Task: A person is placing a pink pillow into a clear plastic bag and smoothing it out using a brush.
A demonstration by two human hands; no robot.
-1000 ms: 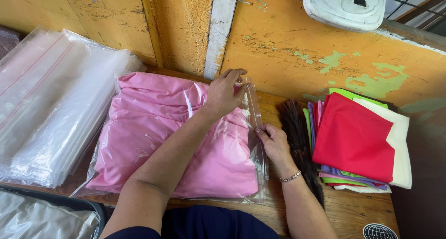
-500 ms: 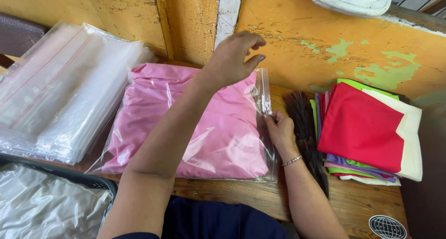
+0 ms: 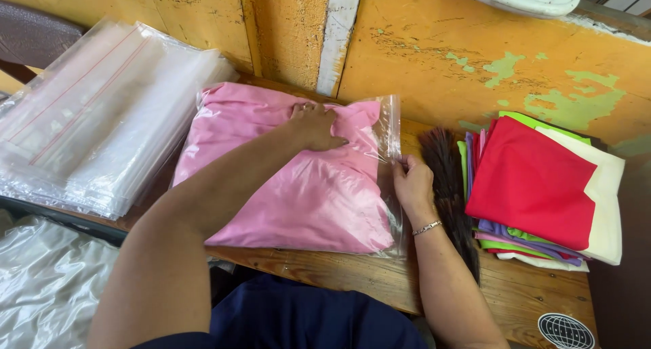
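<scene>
Left hand (image 3: 313, 125): flat, open grip, pressing the pink garment (image 3: 298, 179) in its clear bag (image 3: 388, 122)
Right hand (image 3: 410, 179): grip pinching the bag's edge
Surface (image 3: 352, 274): wood

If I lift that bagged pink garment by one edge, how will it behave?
The bagged pink garment is probably floppy: soft folded cloth, dented under the left hand. Its glossy clear plastic looks slippery. Likely light; the right hand pinches the open end, so contents might slide.
</scene>
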